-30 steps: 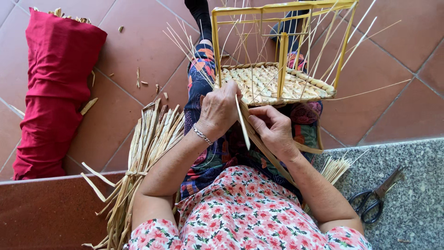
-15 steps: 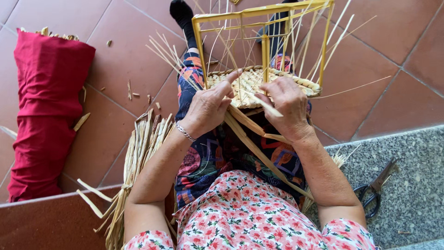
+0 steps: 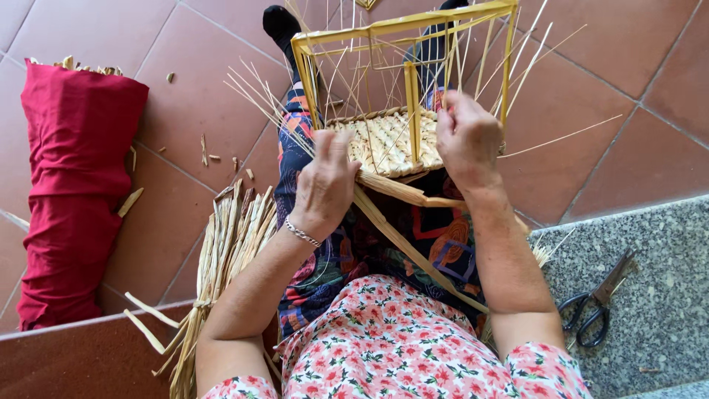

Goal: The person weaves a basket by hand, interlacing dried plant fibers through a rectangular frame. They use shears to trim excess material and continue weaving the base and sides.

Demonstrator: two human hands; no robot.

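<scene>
A yellow box-shaped frame [image 3: 402,26] with a woven straw bottom [image 3: 384,140] rests on my lap, thin straw stakes sticking up around it. My left hand [image 3: 325,185] presses against the near left edge of the woven bottom, fingers up. My right hand [image 3: 467,140] grips the near right edge, pinching straw there. A long flat straw strip [image 3: 413,251] runs from under my hands down across my lap.
A bundle of flat straw [image 3: 225,258] lies on the tiles by my left leg. A red cloth roll [image 3: 74,192] holding more straw lies far left. Black scissors [image 3: 602,303] sit on the grey stone ledge at right. Loose straw bits dot the floor.
Both hands have moved up from my lap to the basket's near edge and spread apart. The straw strip held between them now trails down over my lap.
</scene>
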